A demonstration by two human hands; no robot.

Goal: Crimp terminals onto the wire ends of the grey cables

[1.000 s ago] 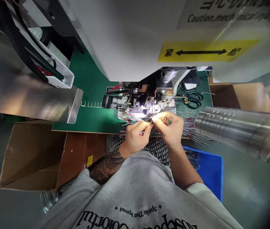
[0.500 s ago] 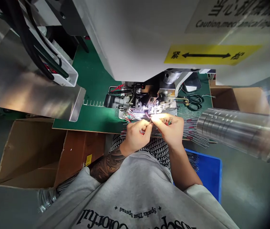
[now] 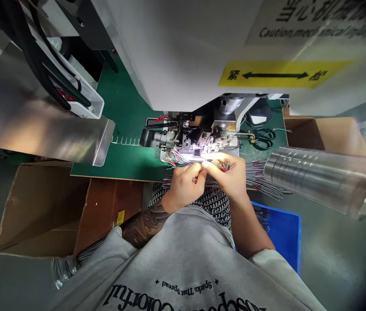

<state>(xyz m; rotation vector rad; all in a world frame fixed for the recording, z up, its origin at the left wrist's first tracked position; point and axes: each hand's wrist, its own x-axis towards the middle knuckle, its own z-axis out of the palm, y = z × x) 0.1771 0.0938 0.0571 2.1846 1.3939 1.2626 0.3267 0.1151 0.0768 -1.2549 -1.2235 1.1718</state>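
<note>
My left hand [image 3: 184, 183] is closed in a pinch, with a bit of red wire showing between its curled fingers. My right hand [image 3: 231, 175] meets it fingertip to fingertip, and thin wires with red and green ends [image 3: 225, 165] stick out from its grip. Both hands are just in front of the lit crimping head [image 3: 202, 136] of a machine. To the left of the fingers, loose cable ends [image 3: 174, 159] lie by the metal base. Grey cables [image 3: 257, 175] with red and dark wires spread along the table edge, partly under my right hand. The exact wire at the fingertips is too small to make out.
A strip of metal terminals [image 3: 126, 141] runs across the green table [image 3: 121, 166] into the machine. Black-handled scissors [image 3: 263, 137] lie to the right. A shiny metal cylinder [image 3: 312, 179] juts in at right. Cardboard box [image 3: 40, 211] left, blue bin [image 3: 286, 237] below right.
The fingertips have closed in on each other, and my right hand has shifted slightly left. The reddish wire seen upright at the crimping head no longer shows there. The view has shifted slightly.
</note>
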